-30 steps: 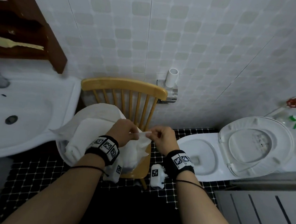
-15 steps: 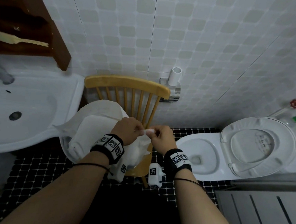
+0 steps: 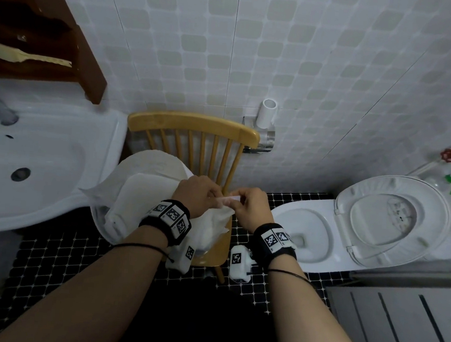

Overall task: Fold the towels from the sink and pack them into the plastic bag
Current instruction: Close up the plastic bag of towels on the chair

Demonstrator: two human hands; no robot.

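Note:
A white plastic bag (image 3: 209, 227) sits on the seat of a wooden chair (image 3: 194, 128), its top edge pulled up between my hands. My left hand (image 3: 198, 194) and my right hand (image 3: 248, 207) both pinch that edge, close together above the seat. To the left of the bag lies a pile of folded white towels (image 3: 140, 189) on the chair, with one loose layer spreading toward the sink (image 3: 43, 163). The sink basin shows no towels. Whether anything lies inside the bag I cannot tell.
An open toilet (image 3: 349, 222) stands to the right of the chair. A brown wall shelf (image 3: 68, 39) holding a comb hangs above the sink. A tap (image 3: 1, 112) sticks out at the left. The floor is black mosaic tile, with a grey panel (image 3: 395, 324) at the lower right.
My two hands have drawn closer together on the bag's top edge. The view has shifted slightly; the towels stay where they were.

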